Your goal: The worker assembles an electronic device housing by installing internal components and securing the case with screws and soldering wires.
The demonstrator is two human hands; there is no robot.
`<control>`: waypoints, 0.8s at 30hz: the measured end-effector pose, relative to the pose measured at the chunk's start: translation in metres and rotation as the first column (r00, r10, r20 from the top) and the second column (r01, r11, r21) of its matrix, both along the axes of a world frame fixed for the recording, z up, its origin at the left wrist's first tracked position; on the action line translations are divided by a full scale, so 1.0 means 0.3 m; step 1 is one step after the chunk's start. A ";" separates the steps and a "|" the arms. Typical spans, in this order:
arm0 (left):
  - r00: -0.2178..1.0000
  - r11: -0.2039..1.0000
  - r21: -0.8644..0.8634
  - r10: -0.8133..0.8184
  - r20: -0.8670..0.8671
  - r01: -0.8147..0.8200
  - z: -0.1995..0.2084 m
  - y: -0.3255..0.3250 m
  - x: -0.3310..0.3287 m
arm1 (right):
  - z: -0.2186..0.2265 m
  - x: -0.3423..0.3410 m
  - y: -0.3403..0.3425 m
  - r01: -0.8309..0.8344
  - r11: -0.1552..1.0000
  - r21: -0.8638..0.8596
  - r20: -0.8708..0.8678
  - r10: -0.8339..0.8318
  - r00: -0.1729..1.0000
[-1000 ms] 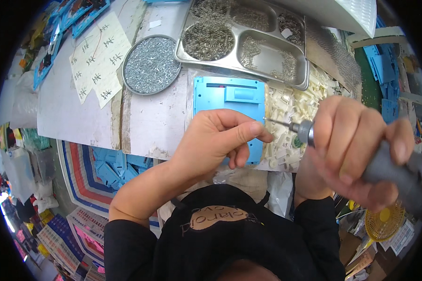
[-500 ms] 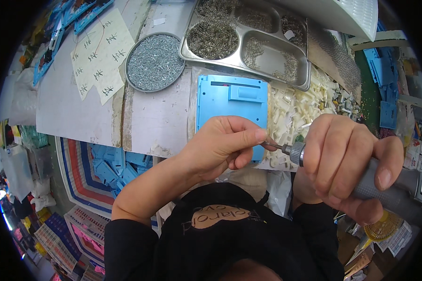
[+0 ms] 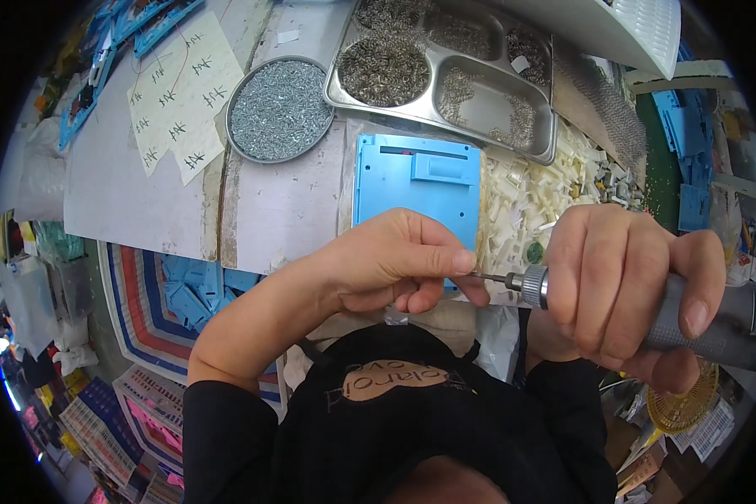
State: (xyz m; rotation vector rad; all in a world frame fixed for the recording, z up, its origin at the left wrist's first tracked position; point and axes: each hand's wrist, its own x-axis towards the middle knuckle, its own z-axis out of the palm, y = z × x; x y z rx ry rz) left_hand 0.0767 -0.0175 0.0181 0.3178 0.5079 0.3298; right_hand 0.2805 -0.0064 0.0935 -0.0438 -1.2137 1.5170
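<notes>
**Screwdriver tip met by the left fingertips**

An electric screwdriver (image 3: 697,323) is gripped in the right hand (image 3: 630,294), at the right of the frame. Its long axis is laid almost level, tip to the left. The left hand (image 3: 395,260) is pinched at the tip; a screw cannot be made out. A blue plate (image 3: 416,189) is seen just above, on the tabletop (image 3: 286,202).

The light is bright and even, with only soft shadows. The metal tray (image 3: 445,76) shines a little. The middle looks sharp and clear. Straight lines bend near the rim, things there get squeezed and a bit fuzzy, and the corners go black.
</notes>
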 end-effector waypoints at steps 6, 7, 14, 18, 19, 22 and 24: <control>0.995 0.997 0.076 -0.015 0.103 0.007 -0.020 -0.005 -0.004 | -0.004 0.010 0.018 -0.059 0.998 0.027 -0.036 0.060 0.998; 0.991 0.939 0.334 0.111 -0.071 -0.081 -0.016 -0.010 -0.007 | -0.001 0.023 0.029 -0.014 0.999 0.036 0.001 0.014 1.000; 0.695 -0.278 0.832 0.700 -0.166 0.479 -0.063 -0.010 -0.059 | -0.178 0.046 0.222 0.313 0.937 0.154 0.221 -0.341 0.913; 0.676 -0.225 0.853 0.714 -0.185 0.471 -0.100 -0.026 -0.060 | -0.214 0.014 0.234 0.325 0.941 0.092 0.304 -0.338 0.891; 0.679 -0.233 0.852 0.712 -0.178 0.469 -0.102 -0.023 -0.057 | -0.218 0.006 0.233 0.332 0.940 0.081 0.325 -0.340 0.883; 0.683 -0.240 0.856 0.711 -0.166 0.458 -0.101 -0.018 -0.056 | -0.272 -0.001 0.237 0.350 0.930 0.112 0.401 -0.364 0.840; 0.685 -0.221 0.870 0.710 -0.166 0.440 -0.102 -0.018 -0.058 | -0.287 -0.014 0.235 0.349 0.926 0.143 0.433 -0.376 0.819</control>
